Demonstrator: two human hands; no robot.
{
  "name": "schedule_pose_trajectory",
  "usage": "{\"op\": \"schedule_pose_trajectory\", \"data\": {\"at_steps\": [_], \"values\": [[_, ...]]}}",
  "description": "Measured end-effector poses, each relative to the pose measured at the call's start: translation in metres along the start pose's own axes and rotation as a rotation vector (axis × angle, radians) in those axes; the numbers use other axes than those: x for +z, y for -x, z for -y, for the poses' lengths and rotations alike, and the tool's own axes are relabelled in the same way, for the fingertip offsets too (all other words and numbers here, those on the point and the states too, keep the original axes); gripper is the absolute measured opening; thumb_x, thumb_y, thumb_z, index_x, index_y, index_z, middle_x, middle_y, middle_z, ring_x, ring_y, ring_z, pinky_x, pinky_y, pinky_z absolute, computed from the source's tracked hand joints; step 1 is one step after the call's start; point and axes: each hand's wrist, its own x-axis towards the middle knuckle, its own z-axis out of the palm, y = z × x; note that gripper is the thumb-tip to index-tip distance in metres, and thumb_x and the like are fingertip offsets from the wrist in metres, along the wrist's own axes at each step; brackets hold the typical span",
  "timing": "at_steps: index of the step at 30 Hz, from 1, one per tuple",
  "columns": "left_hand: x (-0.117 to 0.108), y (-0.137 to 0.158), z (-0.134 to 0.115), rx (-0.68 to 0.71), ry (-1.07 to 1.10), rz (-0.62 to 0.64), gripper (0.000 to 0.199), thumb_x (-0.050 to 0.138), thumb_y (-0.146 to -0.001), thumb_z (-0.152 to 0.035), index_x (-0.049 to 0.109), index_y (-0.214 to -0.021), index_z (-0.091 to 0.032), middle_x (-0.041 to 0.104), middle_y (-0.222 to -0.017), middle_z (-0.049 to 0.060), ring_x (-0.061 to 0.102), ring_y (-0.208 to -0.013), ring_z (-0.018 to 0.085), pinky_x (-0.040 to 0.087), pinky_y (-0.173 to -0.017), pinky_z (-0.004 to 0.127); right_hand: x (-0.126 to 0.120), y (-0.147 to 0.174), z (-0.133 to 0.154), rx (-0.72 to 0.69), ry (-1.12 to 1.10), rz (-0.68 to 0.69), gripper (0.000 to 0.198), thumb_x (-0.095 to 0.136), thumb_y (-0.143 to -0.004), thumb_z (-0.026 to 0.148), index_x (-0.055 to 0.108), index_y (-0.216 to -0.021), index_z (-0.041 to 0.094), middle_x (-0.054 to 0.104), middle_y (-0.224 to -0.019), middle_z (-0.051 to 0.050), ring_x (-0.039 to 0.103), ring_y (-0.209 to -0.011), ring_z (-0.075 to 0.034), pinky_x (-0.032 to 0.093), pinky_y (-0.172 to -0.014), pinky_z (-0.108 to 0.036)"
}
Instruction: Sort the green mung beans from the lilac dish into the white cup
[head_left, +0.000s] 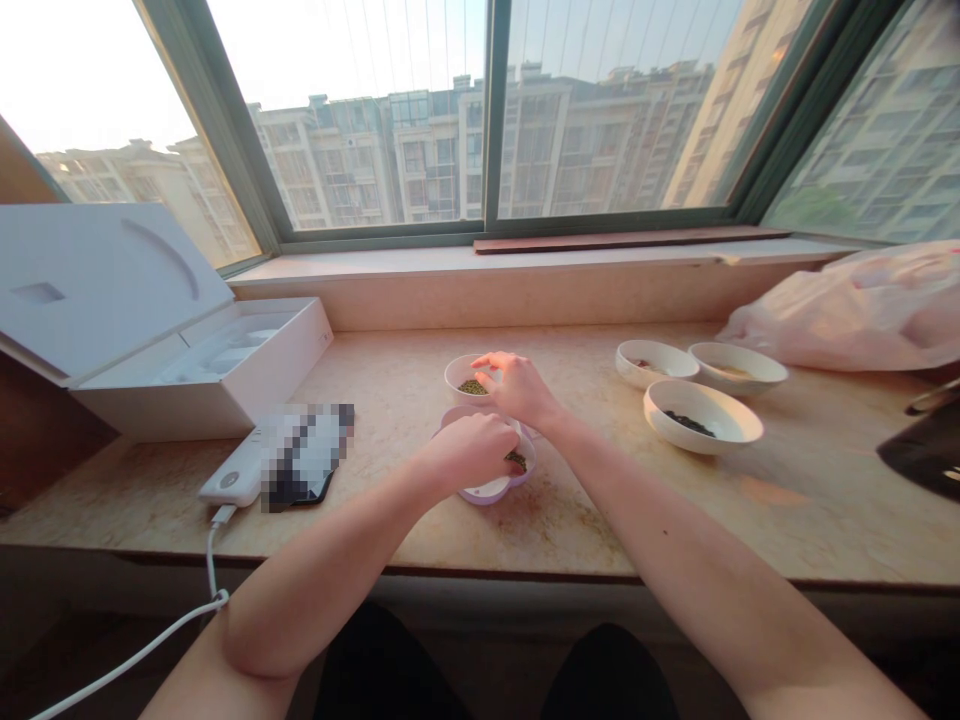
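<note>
My left hand (474, 450) is over a lilac tray with compartments (491, 496). Its fingers are curled down into the right-hand compartment, where small green beans (516, 460) show beside the fingertips. What those fingers hold, if anything, is hidden. Just behind the tray stands a white bowl (454, 382) with more green beans (474, 387) at its bottom. Over the right side of that bowl reaches my right hand (516, 386), thumb and forefinger apart above the beans. The hand itself covers part of the bowl, and my left hand hides much of the tray.
To the right stand three white bowls, the nearest (739, 430) holding dark bits. A plastic bag (862, 310) lies behind them. On the left are an open white box (180, 400), a power bank (236, 470) with a cable (212, 560), and a phone (307, 460).
</note>
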Motion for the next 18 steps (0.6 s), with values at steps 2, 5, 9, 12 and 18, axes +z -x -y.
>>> {"op": "schedule_pose_trajectory", "data": {"at_steps": [2, 5, 9, 12, 18], "values": [[0.005, -0.002, 0.002, 0.01, 0.008, -0.036, 0.024, 0.063, -0.085, -0.036, 0.073, -0.078, -0.015, 0.072, -0.082, 0.011, 0.066, -0.076, 0.024, 0.048, -0.065, 0.034, 0.0, 0.0, 0.0, -0.008, 0.0, -0.002, 0.019, 0.064, -0.088, 0.019, 0.076, -0.102, 0.021, 0.076, -0.114, -0.007, 0.069, -0.104, -0.025, 0.05, -0.095, -0.037], [0.009, -0.004, 0.003, 0.0, -0.005, -0.058, 0.02, 0.06, -0.086, -0.027, 0.072, -0.076, -0.014, 0.072, -0.08, 0.012, 0.066, -0.073, 0.024, 0.048, -0.064, 0.035, 0.0, 0.001, 0.0, -0.01, -0.015, -0.005, 0.018, 0.064, -0.088, 0.019, 0.075, -0.102, 0.022, 0.076, -0.113, -0.008, 0.068, -0.105, -0.024, 0.049, -0.095, -0.037], [0.011, -0.005, 0.003, 0.004, 0.015, -0.053, 0.02, 0.053, -0.084, -0.012, 0.072, -0.078, -0.014, 0.071, -0.08, 0.011, 0.066, -0.074, 0.023, 0.048, -0.065, 0.034, -0.001, 0.001, 0.0, -0.002, -0.032, -0.005, 0.016, 0.064, -0.089, 0.019, 0.074, -0.1, 0.021, 0.076, -0.111, -0.008, 0.068, -0.104, -0.024, 0.049, -0.093, -0.036], [0.011, -0.005, 0.004, 0.01, 0.036, -0.05, 0.022, 0.052, -0.082, -0.01, 0.074, -0.083, -0.014, 0.072, -0.084, 0.012, 0.065, -0.076, 0.024, 0.047, -0.066, 0.035, -0.003, 0.001, 0.001, -0.004, -0.042, -0.012, 0.015, 0.064, -0.089, 0.019, 0.074, -0.099, 0.021, 0.076, -0.11, -0.008, 0.068, -0.103, -0.023, 0.049, -0.092, -0.036], [0.014, -0.008, 0.007, 0.008, 0.052, -0.023, 0.02, 0.053, -0.082, -0.01, 0.072, -0.087, -0.015, 0.071, -0.087, 0.011, 0.065, -0.079, 0.025, 0.046, -0.066, 0.034, -0.003, 0.001, 0.002, -0.011, -0.047, -0.017, 0.015, 0.064, -0.089, 0.019, 0.074, -0.1, 0.019, 0.076, -0.111, -0.008, 0.068, -0.103, -0.023, 0.048, -0.092, -0.036]]}}
